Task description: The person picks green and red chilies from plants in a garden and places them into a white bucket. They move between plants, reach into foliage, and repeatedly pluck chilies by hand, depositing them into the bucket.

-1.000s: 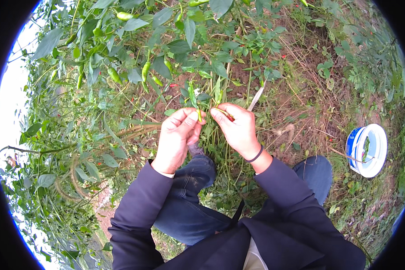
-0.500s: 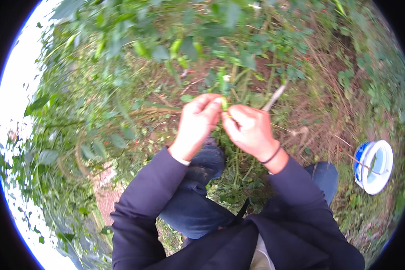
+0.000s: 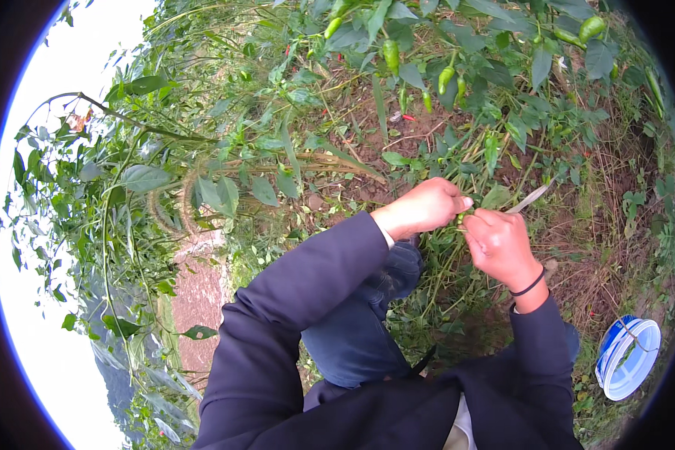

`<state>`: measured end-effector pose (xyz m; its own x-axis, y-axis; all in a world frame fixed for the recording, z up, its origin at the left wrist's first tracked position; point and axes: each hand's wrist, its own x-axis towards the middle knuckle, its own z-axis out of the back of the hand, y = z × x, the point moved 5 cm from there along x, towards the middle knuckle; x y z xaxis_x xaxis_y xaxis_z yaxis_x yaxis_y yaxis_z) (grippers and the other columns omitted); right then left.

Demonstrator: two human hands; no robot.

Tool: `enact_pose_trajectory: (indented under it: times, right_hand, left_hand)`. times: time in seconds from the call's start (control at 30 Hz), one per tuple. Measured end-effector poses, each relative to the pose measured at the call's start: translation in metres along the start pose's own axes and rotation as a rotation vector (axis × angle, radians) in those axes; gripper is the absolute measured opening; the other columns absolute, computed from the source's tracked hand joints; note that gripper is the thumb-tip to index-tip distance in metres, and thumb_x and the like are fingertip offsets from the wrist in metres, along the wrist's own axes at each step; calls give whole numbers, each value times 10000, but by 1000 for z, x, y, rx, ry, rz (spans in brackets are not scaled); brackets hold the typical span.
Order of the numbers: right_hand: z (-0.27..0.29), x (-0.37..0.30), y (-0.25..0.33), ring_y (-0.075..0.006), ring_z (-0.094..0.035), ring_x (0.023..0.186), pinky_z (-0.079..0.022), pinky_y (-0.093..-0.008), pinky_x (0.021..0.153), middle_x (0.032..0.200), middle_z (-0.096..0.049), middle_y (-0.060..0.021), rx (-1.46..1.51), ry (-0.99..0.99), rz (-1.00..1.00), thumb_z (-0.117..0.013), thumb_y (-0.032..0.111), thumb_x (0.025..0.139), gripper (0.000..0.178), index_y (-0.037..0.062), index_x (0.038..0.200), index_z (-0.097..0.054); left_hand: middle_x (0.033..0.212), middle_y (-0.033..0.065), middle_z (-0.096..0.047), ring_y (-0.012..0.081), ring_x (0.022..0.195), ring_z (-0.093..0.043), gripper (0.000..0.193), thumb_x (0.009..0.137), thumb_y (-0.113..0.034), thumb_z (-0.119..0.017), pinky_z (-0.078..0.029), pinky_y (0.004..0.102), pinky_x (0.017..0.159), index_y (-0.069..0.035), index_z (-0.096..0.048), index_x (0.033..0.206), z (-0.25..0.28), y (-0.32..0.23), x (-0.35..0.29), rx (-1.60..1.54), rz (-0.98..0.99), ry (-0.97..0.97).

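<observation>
My left hand (image 3: pixel 430 205) and my right hand (image 3: pixel 500 244) meet at mid-height, right of centre, both with closed fingers. Between their fingertips is a small green plant piece (image 3: pixel 462 217), pinched from both sides; its exact kind is mostly hidden. A pale, narrow, slightly curved strip (image 3: pixel 531 198) extends up and right from behind my right hand; I cannot tell whether the hand holds it. Above hang several green chili peppers (image 3: pixel 391 57) on a leafy plant (image 3: pixel 495 71).
A blue and white plastic bucket (image 3: pixel 628 358) with a thin handle lies tilted at the lower right. Dry grass stalks (image 3: pixel 315 161) cross from the left. Bare soil (image 3: pixel 352 105) and weeds show among the plants. My bent knee (image 3: pixel 401 274) is below the hands.
The view has shifted, so hands and plants sit farther right in it. My hands remain together at the green piece, which sticks out less between the fingers now. The bucket appears lower.
</observation>
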<state>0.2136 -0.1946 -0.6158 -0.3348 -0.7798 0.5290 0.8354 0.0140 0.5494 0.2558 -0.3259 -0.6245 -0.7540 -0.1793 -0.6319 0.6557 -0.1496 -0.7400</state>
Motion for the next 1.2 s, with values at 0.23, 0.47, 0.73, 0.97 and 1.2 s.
enact_pose_trajectory:
  times: [0.23, 0.47, 0.73, 0.97, 1.2]
  right_hand:
    - [42, -22, -20, -235, -625, 615, -484, -299, 556, 767, -648, -114, 219, -425, -420, -669, 110, 775, 212, 56, 980, -654]
    - [70, -43, 22, -176, -600, 557, -464, -269, 512, 747, -645, -97, 232, -673, -381, -702, -8, 705, 237, 11, 931, -636]
    - [69, -44, 19, -171, -610, 558, -469, -269, 508, 720, -633, -69, 208, -634, -438, -705, 14, 703, 236, 27, 918, -607]
    - [49, -52, 7, -107, -633, 664, -492, -240, 583, 806, -671, -68, 854, -646, -587, -649, 19, 815, 118, -19, 915, -601]
    - [35, -72, -6, -30, -449, 566, -343, -167, 494, 717, -549, 32, 1644, -564, -692, -594, 59, 871, 140, -17, 987, -575]
  left_hand:
    - [994, 129, -557, 243, 919, -574, 234, 962, -191, -421, -490, 341, 804, 19, -514, 1002, -20, -25, -14, -1024, -234, 337]
    - [1290, 151, -474, 290, 1307, -333, 223, 951, -211, -441, -283, 421, 1096, -20, -526, 1028, -63, -46, -34, -1236, -342, 409]
    - [1386, 158, -369, 252, 1260, -339, 244, 965, -193, -402, -389, 310, 981, -12, -513, 1086, -93, -51, -42, -1274, -300, 487]
    - [1357, 149, -421, 262, 1331, -290, 236, 958, -217, -421, -361, 363, 1024, -36, -524, 1070, -90, -51, -39, -1269, -292, 468]
    - [1264, 174, -496, 308, 1256, -406, 210, 930, -160, -435, -370, 410, 1023, -23, -517, 1066, -82, -41, -34, -1285, -211, 373]
